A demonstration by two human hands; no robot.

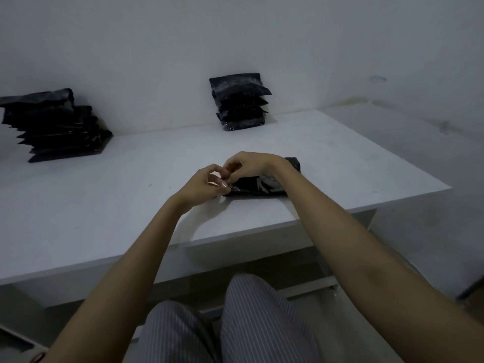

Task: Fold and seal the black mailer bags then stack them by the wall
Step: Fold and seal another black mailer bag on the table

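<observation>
**Both hands pinch at the end of a black mailer bag on the table**

Striped trouser legs (pixel 235 323) fill the bottom of the head view, nearest the camera, with two bare forearms reaching out above them to the table (pixel 104 195).

At the end of the left forearm, the left hand (pixel 203 186) has its fingers curled, and its thumb and fingertips pinch a small pale strip at the near left end of the black mailer bag (pixel 262 183). Just above and to the right of it, almost touching, the right hand (pixel 248 165) is curled too, its fingertips bent down toward the same end of the bag; whether they actually grip the strip or the bag I cannot tell, as the fingers hide the contact.

The mailer bag lies flat on the table directly under and to the right of the hands, close to the table's near edge, with the right wrist crossing over it. Glossy creases show on its top.

Beyond the hands, against the white wall (pixel 157 61), stands a stack of folded black bags (pixel 239 100). Far off to the left of the hands, also by the wall, sits a wider, untidy stack of black bags (pixel 57 124).
</observation>
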